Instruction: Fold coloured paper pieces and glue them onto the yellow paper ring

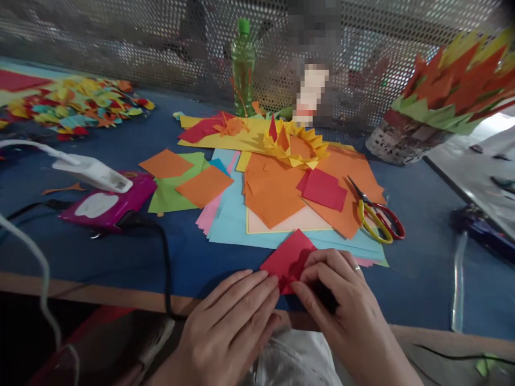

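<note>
A red paper square (286, 256) lies near the front edge of the blue table (120, 252), partly folded. My left hand (231, 316) rests beside it with fingers stretched flat, fingertips touching the paper's lower left edge. My right hand (338, 300) has its fingers curled, pinching and pressing the paper's lower right part. A ring shows on one finger of that hand.
Behind the hands lies a pile of orange, red, yellow and blue paper sheets (281, 187) with a spiky folded paper ring (295, 145). Scissors (376, 214) lie at the right. A green bottle (243, 67), a basket (406, 139), a pink box (107, 203) and cables (164, 257) stand around.
</note>
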The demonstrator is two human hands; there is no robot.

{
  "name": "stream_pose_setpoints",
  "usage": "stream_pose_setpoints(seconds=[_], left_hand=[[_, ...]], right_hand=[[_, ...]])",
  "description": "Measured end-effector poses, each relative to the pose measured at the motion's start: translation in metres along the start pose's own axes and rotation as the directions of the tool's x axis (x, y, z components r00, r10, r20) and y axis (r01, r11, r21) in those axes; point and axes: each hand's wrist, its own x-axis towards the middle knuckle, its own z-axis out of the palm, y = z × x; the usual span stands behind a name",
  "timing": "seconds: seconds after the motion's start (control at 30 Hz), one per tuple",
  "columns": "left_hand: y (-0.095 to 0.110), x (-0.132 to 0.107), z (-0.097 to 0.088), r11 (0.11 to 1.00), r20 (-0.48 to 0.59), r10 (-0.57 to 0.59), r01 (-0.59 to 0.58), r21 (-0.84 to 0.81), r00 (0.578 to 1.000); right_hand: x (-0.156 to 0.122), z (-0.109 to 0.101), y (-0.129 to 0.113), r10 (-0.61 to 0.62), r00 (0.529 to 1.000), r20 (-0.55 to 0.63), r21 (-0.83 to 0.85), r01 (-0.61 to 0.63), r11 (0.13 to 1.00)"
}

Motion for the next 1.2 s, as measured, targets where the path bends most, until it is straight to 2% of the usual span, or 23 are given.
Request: stream_pose_setpoints(seconds=[0.1, 0.3, 0.57, 0.7, 0.83, 1.2], left_hand=[[0.001, 0.000, 0.000, 1.000, -0.013, -0.008, 0.008, -0.005, 1.000], [0.001, -0.002, 0.001, 1.000, -0.003, -0.014, 0.014, -0.003, 1.000], [0.001, -0.004, 0.008, 0.997, 0.049, -0.048, 0.045, 0.056, 0.998], [0.002, -0.007, 0.011, 0.998, -0.034, -0.037, 0.039, 0.059, 0.999], [0.006, -0.005, 0.007, 0.993, 0.097, -0.109, 0.105, 0.046, 0.989], [0.009, -0.005, 0.009, 0.986, 0.054, -0.161, 0.159, 0.055, 0.985]], right_hand=[[0.001, 0.001, 0.000, 0.004, 1.000, -0.004, -0.037, -0.004, 0.999], [0.001, 0.002, 0.007, -0.065, 0.998, -0.004, -0.089, 0.065, 0.994], [0.003, 0.001, 0.005, -0.054, 0.999, 0.003, -0.113, 0.054, 0.992], [0.004, 0.000, 0.005, -0.049, 0.999, 0.006, -0.118, 0.049, 0.992], [0.004, 0.000, 0.006, -0.065, 0.998, 0.015, -0.132, 0.067, 0.989], [0.004, -0.003, 0.010, -0.066, 0.998, 0.023, -0.192, 0.069, 0.979]])
